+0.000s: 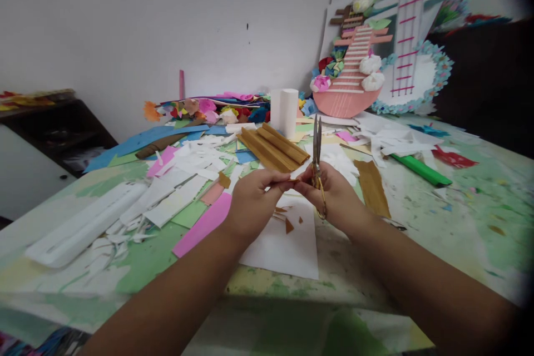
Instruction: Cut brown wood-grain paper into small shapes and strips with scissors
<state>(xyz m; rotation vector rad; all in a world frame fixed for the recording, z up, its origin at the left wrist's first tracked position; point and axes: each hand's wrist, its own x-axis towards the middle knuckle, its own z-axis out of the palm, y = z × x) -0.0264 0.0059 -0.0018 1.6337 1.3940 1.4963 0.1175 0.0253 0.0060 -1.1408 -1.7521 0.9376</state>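
Observation:
My left hand (256, 200) pinches a small piece of brown crepe paper (293, 181) between thumb and fingertips. At the piece's other end, my right hand (334, 192) also pinches it. A pair of scissors (317, 164) stays in the right hand too, blades pointing up and handles against the palm. Below the hands lies a white sheet (287, 253) with several brown scraps (289, 226) on it. Just beyond the hands, folded brown crepe paper (271, 147) rests on the table. Another brown strip (372, 188) lies right of the right hand.
White paper strips (196, 161) and a long white roll (89, 225) cover the left side. A white cylinder (288, 113) stands behind. Paper flowers (208, 108) line the wall. Decorated lute shapes (348, 86) lean at back right, with a green roll (423, 171) before them.

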